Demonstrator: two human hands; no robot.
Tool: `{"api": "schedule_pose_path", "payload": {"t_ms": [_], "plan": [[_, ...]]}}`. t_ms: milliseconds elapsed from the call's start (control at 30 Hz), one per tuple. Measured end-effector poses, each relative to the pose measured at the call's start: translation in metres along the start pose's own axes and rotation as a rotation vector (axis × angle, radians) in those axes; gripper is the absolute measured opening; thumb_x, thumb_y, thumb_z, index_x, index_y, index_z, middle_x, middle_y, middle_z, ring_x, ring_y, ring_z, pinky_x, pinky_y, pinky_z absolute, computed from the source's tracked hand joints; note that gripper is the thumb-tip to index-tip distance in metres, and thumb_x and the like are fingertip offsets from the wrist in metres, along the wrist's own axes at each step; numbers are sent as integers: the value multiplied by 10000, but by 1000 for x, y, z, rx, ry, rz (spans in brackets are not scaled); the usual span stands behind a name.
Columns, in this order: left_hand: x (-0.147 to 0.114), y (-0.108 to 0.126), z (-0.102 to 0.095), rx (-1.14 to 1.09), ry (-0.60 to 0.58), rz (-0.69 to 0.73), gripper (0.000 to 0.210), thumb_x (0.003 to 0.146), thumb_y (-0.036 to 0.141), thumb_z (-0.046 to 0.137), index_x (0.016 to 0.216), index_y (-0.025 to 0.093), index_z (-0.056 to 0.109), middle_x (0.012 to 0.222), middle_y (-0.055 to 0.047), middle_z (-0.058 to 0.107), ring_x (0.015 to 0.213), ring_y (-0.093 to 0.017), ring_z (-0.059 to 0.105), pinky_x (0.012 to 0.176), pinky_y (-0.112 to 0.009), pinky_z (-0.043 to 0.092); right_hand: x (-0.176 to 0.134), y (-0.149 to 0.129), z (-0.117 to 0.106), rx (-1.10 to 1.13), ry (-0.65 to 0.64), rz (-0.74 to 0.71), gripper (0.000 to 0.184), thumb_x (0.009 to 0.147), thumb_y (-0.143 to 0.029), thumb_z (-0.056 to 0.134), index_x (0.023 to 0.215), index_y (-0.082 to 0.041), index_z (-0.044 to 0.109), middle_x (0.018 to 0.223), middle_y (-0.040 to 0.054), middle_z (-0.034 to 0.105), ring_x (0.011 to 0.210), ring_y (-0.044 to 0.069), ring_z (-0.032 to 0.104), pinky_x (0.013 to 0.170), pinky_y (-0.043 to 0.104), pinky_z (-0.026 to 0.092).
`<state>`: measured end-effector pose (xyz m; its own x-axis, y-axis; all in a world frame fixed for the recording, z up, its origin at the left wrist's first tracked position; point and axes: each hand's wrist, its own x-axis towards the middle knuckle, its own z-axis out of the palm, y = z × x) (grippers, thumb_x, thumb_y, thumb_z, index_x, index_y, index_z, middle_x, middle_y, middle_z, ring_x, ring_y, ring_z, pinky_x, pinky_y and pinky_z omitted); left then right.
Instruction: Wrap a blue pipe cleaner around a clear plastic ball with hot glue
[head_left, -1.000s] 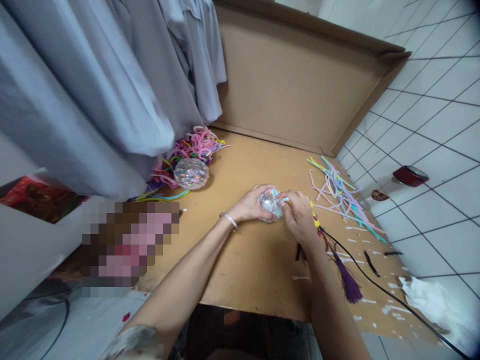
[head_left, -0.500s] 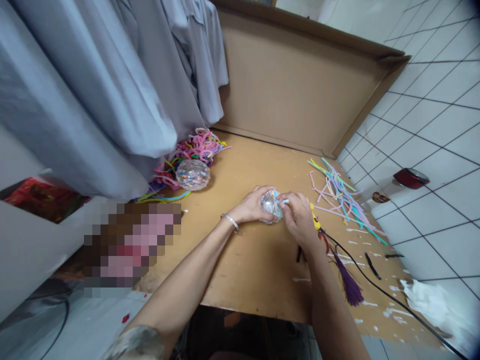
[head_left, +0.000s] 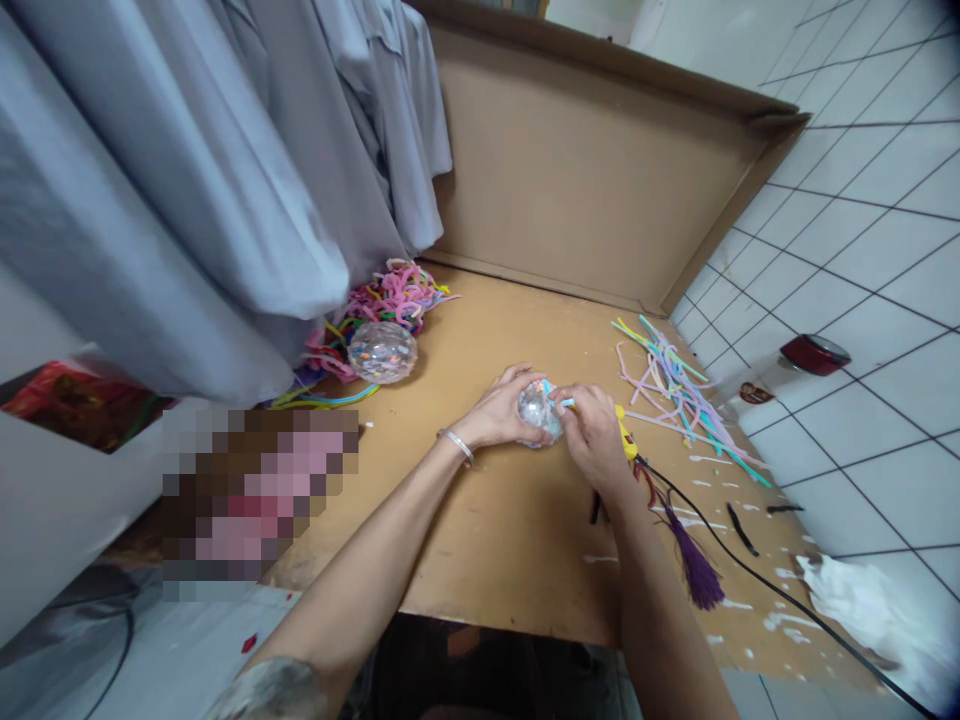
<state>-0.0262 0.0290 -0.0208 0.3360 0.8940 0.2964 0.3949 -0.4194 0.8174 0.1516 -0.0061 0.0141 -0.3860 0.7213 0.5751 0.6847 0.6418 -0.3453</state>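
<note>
My left hand curls round a clear faceted ball with small coloured bits showing in it, above the middle of the table. At the ball's right side, my right hand pinches a short light blue piece, which looks like a pipe cleaner. Its far end meets the ball's surface. Just beyond the right hand lies a yellow tool with a black cord, partly hidden by that hand; its kind is not clear. A second clear faceted ball rests at the back left.
Tangled pink and multicoloured pipe cleaners are heaped behind the second ball. More strands lie right, by a red-lidded clear bottle. A purple tassel, white tissue and cardboard panel border the area. Grey cloth hangs left.
Both hands keep their hold on the ball and the light blue piece, with only slight finger movement. The whole view has shifted a little.
</note>
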Motion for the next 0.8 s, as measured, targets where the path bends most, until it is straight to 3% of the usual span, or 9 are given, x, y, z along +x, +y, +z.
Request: {"api": "schedule_pose_path", "payload": {"t_ms": [233,467,800], "plan": [[2,1,2,37,37,45,902,485,365,879,1295,174,530,1308,-118,537,1236,-332,514,1084,-476,415,0,0,1,10,22,-7,134,944,-208,410,932,-229,543,941,50,675,943,232,560,803,368,365],[-2,8,-1,-56,33,35,991,493,308,873,1368,198,420,1317,-124,542,1212,-322,534,1052,-478,422,0,2,2,16,12,10,126,935,-209,422,947,-235,545,975,50,682,956,235,566,809,372,370],[-2,10,-3,-76,17,71,706,532,294,856,1155,214,533,1139,-70,599,1069,-273,577,948,-412,465,0,2,2,36,25,20,140,927,-209,417,939,-237,554,970,53,688,954,238,574,818,380,382]]}}
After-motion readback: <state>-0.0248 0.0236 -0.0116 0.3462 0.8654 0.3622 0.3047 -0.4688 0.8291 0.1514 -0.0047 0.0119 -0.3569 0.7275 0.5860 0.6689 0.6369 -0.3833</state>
